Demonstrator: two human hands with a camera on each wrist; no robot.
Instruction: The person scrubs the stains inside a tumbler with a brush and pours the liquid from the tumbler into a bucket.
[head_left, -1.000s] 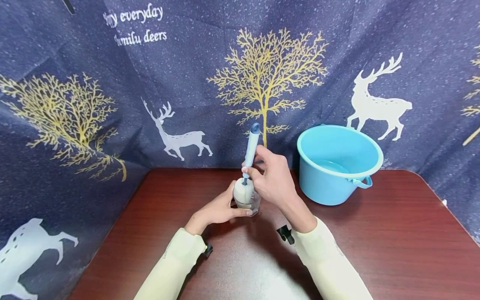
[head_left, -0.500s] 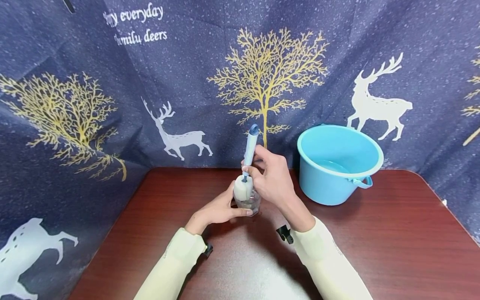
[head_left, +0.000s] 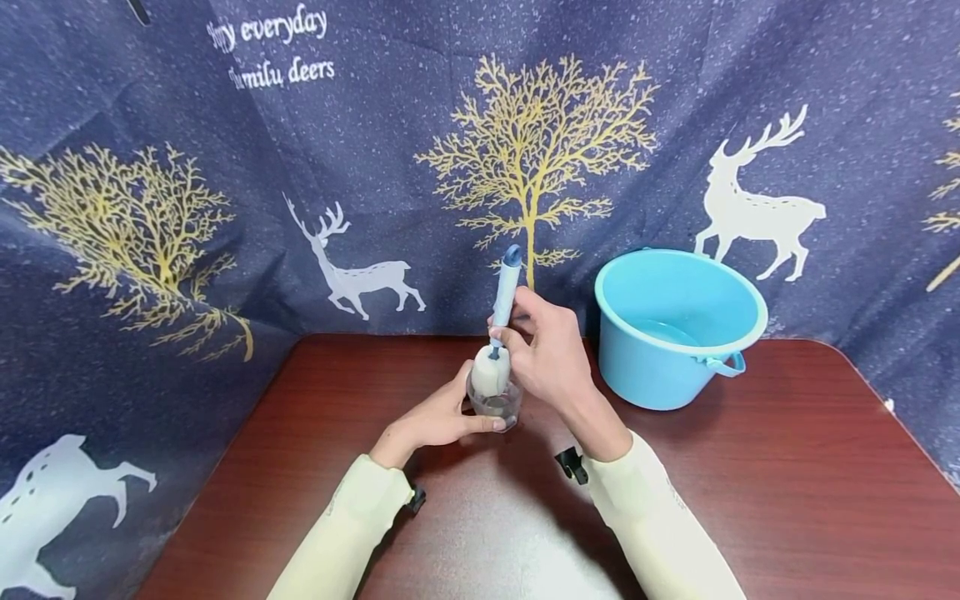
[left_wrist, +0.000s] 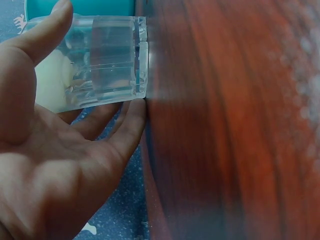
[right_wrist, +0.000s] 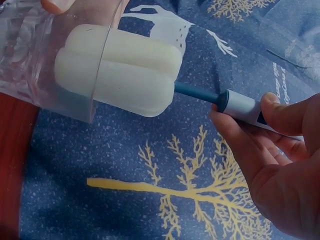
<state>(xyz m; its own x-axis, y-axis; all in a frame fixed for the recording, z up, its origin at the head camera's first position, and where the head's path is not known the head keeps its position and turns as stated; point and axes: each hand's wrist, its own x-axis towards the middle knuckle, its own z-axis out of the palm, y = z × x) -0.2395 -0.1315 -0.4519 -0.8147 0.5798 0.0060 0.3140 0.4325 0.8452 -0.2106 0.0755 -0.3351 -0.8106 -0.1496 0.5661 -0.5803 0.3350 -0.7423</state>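
A clear glass [left_wrist: 112, 60] stands upright on the table, and my left hand [head_left: 438, 414] holds it round the side, thumb in front and fingers behind. My right hand [head_left: 551, 354] pinches the light blue handle of a sponge cup brush [head_left: 506, 292] between thumb and fingers. Its white sponge head [right_wrist: 120, 70] is partly inside the glass, with the upper part sticking out above the rim. A dark blue stem [right_wrist: 197, 92] joins sponge and handle. In the left wrist view the lower part of the glass shows no sponge in it.
A light blue bucket [head_left: 637, 375] with a little water in it stands at the back right of the reddish-brown table [head_left: 787, 483]. Behind the table hangs a dark blue cloth [head_left: 360, 167] printed with deer and trees.
The brush has risen slightly, so more of its sponge shows above the glass, and its handle has shifted a little to the right. My left hand and the glass have stayed put.
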